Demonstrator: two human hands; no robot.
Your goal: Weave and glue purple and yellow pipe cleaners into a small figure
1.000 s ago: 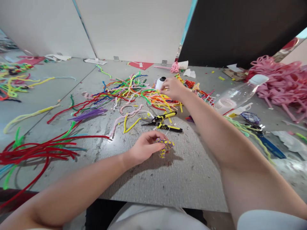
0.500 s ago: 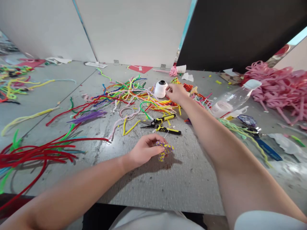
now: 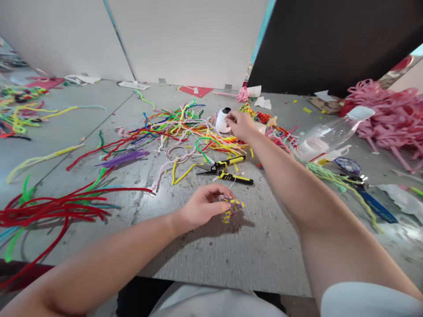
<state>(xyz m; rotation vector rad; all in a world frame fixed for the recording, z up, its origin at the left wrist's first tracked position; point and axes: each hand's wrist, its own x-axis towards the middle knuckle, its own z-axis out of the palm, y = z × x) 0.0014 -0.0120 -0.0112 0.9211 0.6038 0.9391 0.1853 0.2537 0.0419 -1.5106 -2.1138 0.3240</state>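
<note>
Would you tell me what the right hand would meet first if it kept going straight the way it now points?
The right hand points away from the person and slightly left, its fingertips at the white spool. That spool comes first; they probably touch already, though depth is hard to judge.

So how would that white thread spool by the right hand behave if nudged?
The white thread spool looks tilted under the right hand, so it probably tips easily. Its rounded body may roll. It seems light, and the pipe cleaners around it could stop it.
</note>
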